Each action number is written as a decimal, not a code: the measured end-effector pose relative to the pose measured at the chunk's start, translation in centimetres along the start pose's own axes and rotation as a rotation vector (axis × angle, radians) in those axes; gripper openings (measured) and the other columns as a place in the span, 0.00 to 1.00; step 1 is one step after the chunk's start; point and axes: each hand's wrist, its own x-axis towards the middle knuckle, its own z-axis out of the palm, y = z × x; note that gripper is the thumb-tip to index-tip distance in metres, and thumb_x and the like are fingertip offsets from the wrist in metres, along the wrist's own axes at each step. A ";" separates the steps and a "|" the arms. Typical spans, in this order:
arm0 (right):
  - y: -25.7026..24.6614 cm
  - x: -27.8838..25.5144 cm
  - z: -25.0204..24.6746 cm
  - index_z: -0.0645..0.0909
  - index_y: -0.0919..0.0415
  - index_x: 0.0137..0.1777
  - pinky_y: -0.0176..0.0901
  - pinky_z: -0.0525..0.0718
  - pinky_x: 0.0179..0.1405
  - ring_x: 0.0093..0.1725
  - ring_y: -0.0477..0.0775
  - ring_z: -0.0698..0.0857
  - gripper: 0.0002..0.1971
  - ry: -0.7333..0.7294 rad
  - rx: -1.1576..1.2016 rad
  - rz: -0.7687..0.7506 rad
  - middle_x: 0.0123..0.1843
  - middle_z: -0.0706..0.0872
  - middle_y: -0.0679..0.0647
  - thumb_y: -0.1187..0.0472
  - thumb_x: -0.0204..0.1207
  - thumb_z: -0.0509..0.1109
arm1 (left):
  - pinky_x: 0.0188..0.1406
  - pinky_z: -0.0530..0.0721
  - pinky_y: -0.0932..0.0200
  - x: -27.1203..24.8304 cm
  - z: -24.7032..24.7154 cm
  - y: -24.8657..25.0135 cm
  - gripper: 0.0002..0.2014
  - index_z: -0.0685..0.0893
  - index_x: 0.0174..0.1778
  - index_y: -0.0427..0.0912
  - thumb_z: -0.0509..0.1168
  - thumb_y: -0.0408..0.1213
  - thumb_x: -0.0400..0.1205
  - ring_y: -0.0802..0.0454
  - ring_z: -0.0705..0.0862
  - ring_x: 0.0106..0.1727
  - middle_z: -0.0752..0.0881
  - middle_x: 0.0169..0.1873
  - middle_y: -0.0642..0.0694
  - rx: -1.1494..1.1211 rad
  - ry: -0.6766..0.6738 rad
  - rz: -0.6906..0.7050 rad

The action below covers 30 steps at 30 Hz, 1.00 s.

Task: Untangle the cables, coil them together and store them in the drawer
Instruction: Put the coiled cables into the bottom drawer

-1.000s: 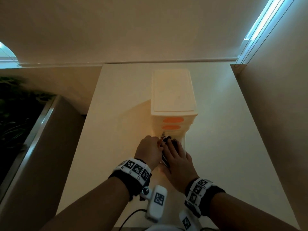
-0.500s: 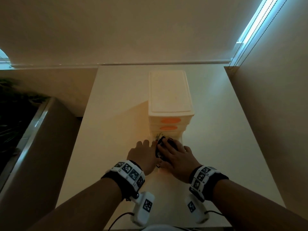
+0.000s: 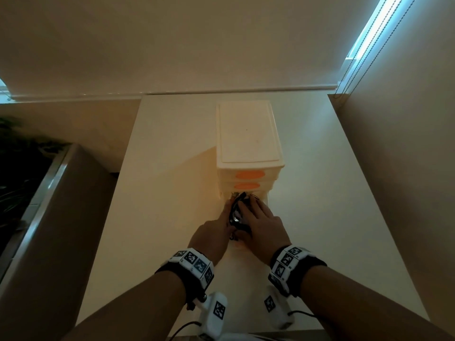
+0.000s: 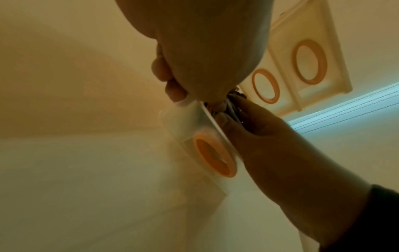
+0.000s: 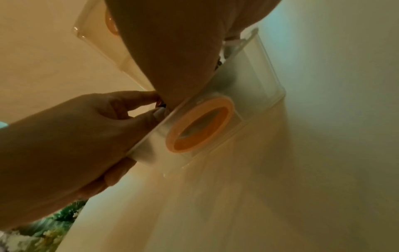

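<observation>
One small plastic drawer unit (image 3: 248,136) stands on one pale surface (image 3: 157,193). The unit has three drawers: two shut, each with one orange ring pull, and one bottom drawer (image 5: 241,95) pulled out, with one orange ring pull (image 5: 199,125) of its own, making three ring pulls in all. One dark bundle of cables (image 3: 237,212) lies in the open drawer; the number of separate cables in it cannot be told. Two hands are at the drawer, one left hand (image 3: 211,236) and one right hand (image 3: 264,227). Each wrist wears one band of black-and-white markers, two bands in all. One planter (image 3: 32,183) stands at the left.
</observation>
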 end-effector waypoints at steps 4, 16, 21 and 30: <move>0.3 0.6 -0.9 0.52 0.44 0.88 0.64 0.77 0.71 0.86 0.60 0.58 0.37 -0.032 -0.086 -0.049 0.89 0.56 0.52 0.34 0.82 0.54 | 0.33 0.73 0.54 1.3 -1.0 0.7 0.34 0.41 0.90 0.50 0.52 0.44 0.92 0.47 0.74 0.30 0.88 0.47 0.37 0.185 -0.040 0.021; -0.5 3.1 -2.1 0.45 0.40 0.88 0.63 0.71 0.70 0.78 0.68 0.64 0.39 -0.117 -0.183 -0.015 0.84 0.59 0.58 0.35 0.82 0.58 | 0.40 0.81 0.47 0.1 -0.9 0.5 0.31 0.54 0.89 0.50 0.55 0.49 0.90 0.38 0.78 0.55 0.74 0.60 0.40 0.336 0.106 0.061; 0.7 1.9 -2.1 0.50 0.43 0.88 0.62 0.73 0.71 0.78 0.64 0.65 0.37 -0.065 -0.107 -0.078 0.83 0.62 0.54 0.36 0.83 0.57 | 0.53 0.87 0.44 -0.1 -2.1 -0.5 0.27 0.70 0.82 0.47 0.63 0.46 0.86 0.40 0.75 0.68 0.72 0.72 0.41 0.247 0.186 0.225; 2.9 -0.9 -2.8 0.67 0.48 0.83 0.62 0.72 0.76 0.81 0.59 0.67 0.33 0.078 -0.014 -0.212 0.83 0.70 0.52 0.37 0.80 0.60 | 0.71 0.80 0.40 -0.2 -2.1 -1.9 0.31 0.68 0.85 0.46 0.61 0.52 0.86 0.40 0.66 0.82 0.65 0.84 0.42 0.284 0.113 0.337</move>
